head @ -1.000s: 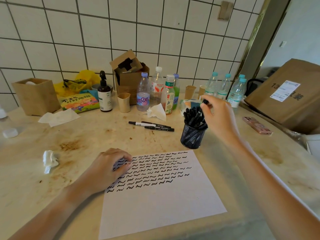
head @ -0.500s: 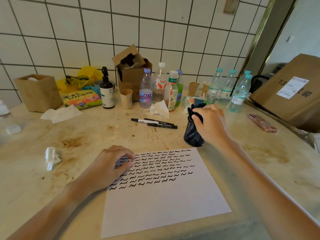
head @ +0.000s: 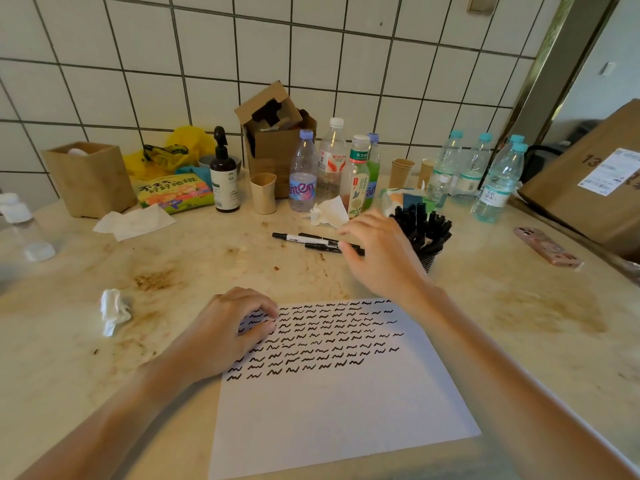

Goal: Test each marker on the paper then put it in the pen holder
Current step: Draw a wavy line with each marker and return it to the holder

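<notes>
Matt white paper (head: 332,403) lying on a stained, faintly glossy stone-looking table (head: 519,306). Black wire-mesh pen holder (head: 428,259) holding matt black plastic markers (head: 420,223). Clear glossy plastic bottles (head: 498,183) standing by brown cardboard box (head: 277,147). Glossy white wall tiles (head: 277,53) showing behind; crumpled soft tissue (head: 114,310) lying left.

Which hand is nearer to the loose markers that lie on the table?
The right hand. Its fingers are spread just over the markers, at their right ends. The left hand rests on the paper, well in front of them.
</notes>
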